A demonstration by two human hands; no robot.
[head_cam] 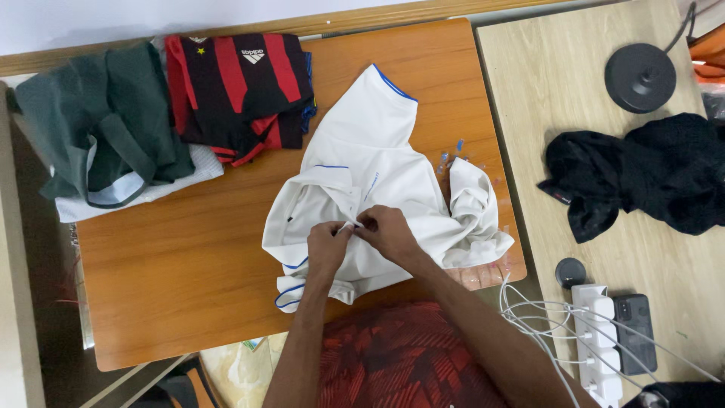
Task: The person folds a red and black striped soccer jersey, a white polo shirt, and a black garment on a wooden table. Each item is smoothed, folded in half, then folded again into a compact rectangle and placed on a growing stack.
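Observation:
A white polo shirt [370, 166] with thin blue trim lies crumpled on the orange wooden table [189, 272]. Both my hands meet over its front placket, near the collar. My left hand [326, 243] pinches the white fabric from the left. My right hand [387, 230] pinches the same spot from the right, fingertips almost touching the left ones. What sits between the fingertips is too small to make out.
A folded red-and-black striped jersey [238, 91] and a dark green garment [102, 125] on white cloth lie at the table's back left. A lighter table [559, 113] on the right holds a black garment [642, 174], a round black lamp base [640, 77], and a white power strip [600, 340] with cables.

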